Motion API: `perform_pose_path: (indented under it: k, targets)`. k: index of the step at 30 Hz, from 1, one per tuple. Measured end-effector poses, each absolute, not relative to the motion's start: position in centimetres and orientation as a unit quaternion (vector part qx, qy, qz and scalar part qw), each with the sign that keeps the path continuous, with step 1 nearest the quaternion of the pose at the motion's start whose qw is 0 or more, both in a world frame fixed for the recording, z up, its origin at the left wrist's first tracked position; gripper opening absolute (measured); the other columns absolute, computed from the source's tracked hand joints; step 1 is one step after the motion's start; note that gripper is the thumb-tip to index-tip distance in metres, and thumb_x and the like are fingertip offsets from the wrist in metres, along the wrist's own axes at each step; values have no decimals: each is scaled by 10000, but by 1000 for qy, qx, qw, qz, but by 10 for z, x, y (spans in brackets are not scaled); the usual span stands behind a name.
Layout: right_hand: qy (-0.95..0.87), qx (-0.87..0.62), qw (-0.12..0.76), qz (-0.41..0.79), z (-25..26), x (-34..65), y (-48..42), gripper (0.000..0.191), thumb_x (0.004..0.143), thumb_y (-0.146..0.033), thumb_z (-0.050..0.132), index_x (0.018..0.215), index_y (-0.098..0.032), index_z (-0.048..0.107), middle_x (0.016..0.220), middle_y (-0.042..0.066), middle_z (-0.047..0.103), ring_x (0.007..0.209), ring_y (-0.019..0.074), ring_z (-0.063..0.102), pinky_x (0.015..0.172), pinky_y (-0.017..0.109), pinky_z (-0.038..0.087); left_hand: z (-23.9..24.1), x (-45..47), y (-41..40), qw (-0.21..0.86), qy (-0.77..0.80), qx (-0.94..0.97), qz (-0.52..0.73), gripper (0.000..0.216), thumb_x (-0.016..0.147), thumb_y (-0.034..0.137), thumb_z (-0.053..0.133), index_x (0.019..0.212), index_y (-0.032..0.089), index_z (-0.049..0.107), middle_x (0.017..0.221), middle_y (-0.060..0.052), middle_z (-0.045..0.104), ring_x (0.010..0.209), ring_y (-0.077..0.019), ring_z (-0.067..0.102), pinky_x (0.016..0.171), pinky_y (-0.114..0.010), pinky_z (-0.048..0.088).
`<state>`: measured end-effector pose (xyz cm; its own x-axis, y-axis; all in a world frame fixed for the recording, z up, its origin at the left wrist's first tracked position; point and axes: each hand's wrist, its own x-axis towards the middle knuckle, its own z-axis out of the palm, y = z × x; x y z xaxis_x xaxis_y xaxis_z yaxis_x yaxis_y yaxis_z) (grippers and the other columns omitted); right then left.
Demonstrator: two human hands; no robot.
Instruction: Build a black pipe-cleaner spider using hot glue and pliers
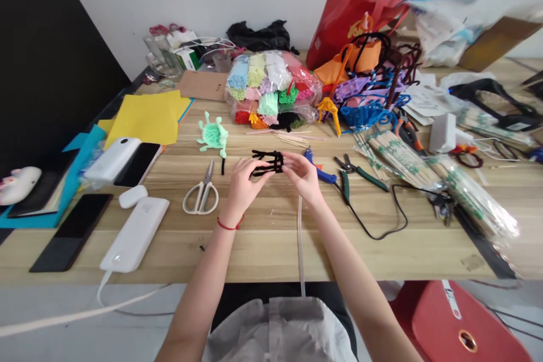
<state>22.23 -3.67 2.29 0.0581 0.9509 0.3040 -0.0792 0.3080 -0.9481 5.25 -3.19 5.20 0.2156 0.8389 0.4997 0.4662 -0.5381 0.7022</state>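
Both hands hold a small lattice of black pipe cleaners [278, 162] just above the table. Fingers and thumb of my left hand [248, 178] pinch its left part, where loose strands stick out. My right hand [302, 172] grips the crossed, woven end, and its fingers hide part of it. A short black pipe-cleaner piece [223, 166] lies left of my left hand. Beside that sits a mint-green pipe-cleaner figure [212, 134] with knobbed ends. White-handled scissors [202, 192] rest with their blades pointing away. To the right of my right hand lies a blue glue gun [323, 173].
Green-handled pliers [358, 172] and wrapped bundles of sticks [405, 158] lie to the right. A bag of coloured pipe cleaners [271, 87] stands behind my hands, near a red bag [360, 5]. Phones and a white power bank [136, 235] are at the left. A black cord [377, 236] loops across the table.
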Motion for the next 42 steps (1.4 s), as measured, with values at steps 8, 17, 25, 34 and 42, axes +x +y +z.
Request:
perform_pose_path:
  k: [8,17,25,34,42]
  targets:
    - [-555,-425,597,393,22,227,-36,371,784,-415,650,1106,-238,605,1087,87,668,971,214,644,904,409,513,48,50,-31,257,443,711,481,204,900,333,472,964,217,626,950,-62,664,876,-174,604,820,-308,448]
    - [-602,-438,570,348,24,226,-38,307,829,-386,592,1102,-249,613,1085,76,665,973,201,637,869,368,511,46,52,-27,235,456,724,461,239,863,382,525,710,208,585,660,-7,508,653,-156,462,642,-273,369]
    - [-560,-469,599,328,28,225,-38,300,803,-382,618,1060,-227,628,1030,79,679,929,195,639,833,360,524,44,38,-20,282,493,614,548,419,872,484,470,563,210,401,559,24,366,553,-132,360,587,-267,344]
    - [-519,-468,624,351,14,224,-31,371,741,-385,684,1069,-224,621,971,75,679,889,194,657,848,383,543,58,13,-9,519,300,378,705,459,872,497,457,582,205,253,577,31,325,597,-110,446,688,-288,498]
    - [-496,-463,632,373,13,223,-30,398,697,-383,723,1045,-218,627,946,73,679,848,190,664,847,390,548,52,-20,-8,558,179,277,762,362,935,310,455,629,195,299,530,69,206,393,-64,163,328,-113,265]
